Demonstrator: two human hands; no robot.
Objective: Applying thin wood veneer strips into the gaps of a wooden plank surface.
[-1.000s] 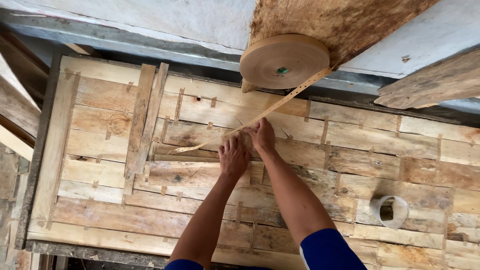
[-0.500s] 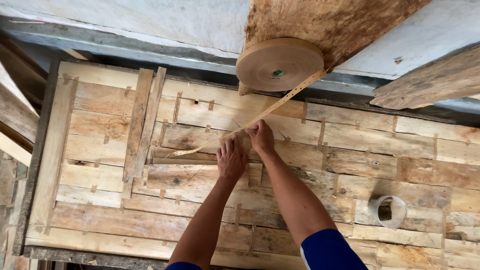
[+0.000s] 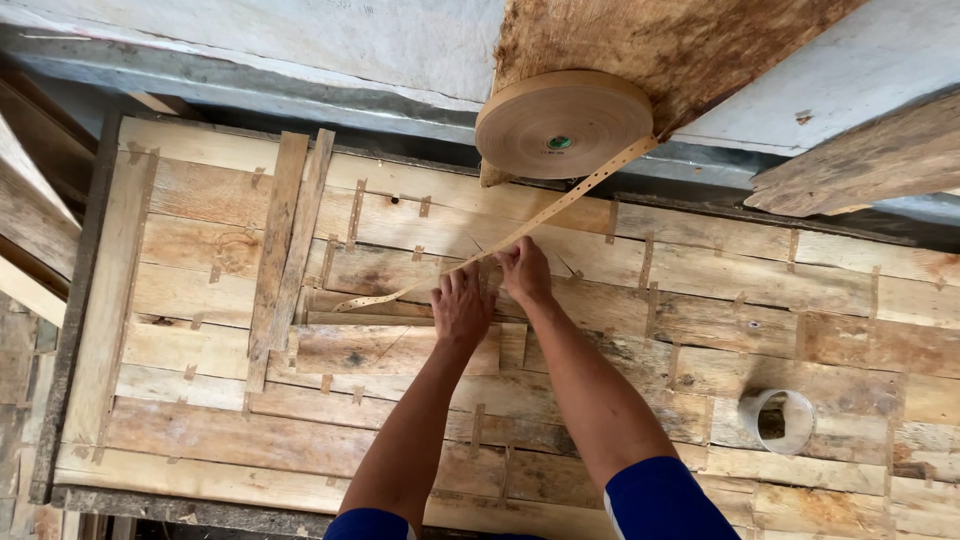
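The head camera looks down on a table [image 3: 180, 300] made of many rough wooden boards, joined with short strips of brown tape. Both hands are near the middle of the table, closer to its far edge. The left hand [image 3: 462, 305] is closed on the paper tape strip [image 3: 540, 220], pinching it between the fingers. The right hand [image 3: 525, 270] is just beside the left one, and it also grips the same strip with curled fingers. Both hands touch each other or almost touch; I cannot tell which. From the hands, the strip runs tight and diagonal up to the large tape roll [image 3: 562, 122], which lies flat beyond the far edge of the table, on a stained wooden sheet [image 3: 690, 45]. The free end of the strip goes from the hands to the left and rests on the boards. Two loose narrow slats [image 3: 290, 250] lie across the boards on the left part of the table. A small grey ring-shaped roll [image 3: 778, 420] stands near the right near corner. Blue sleeves [image 3: 665, 500] show at the bottom.
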